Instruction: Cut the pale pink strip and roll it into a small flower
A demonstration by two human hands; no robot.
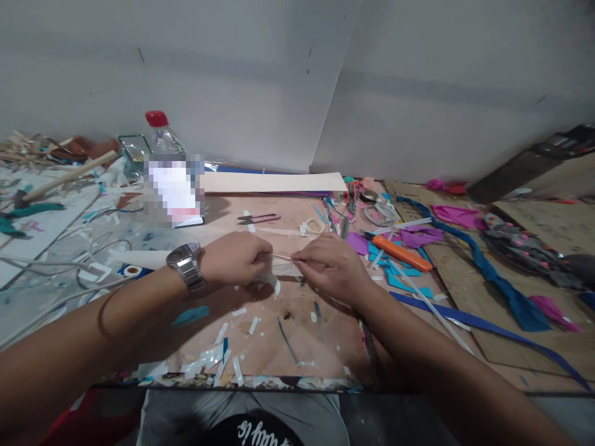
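A thin pale strip [281, 256] stretches between my two hands above the middle of the worktable [320, 347]. My left hand [242, 257], with a metal watch on the wrist, is closed in a fist around the strip's left end. My right hand [328, 266] pinches the other end between thumb and fingertips. Just below my left hand a whitish, see-through scrap [269, 282] shows, partly hidden by the fingers. Beyond the hands lie small thread snips [259, 218] and a roll of tape [315, 226].
An orange cutter knife [402, 253] lies right of my hands among blue and purple scraps. At the back left stand a lit phone [174, 192] and a red-capped bottle [165, 133]. Cables [56, 272] and green-handled pliers [32, 217] are on the left. A blue fabric strip [478, 260] crosses cardboard.
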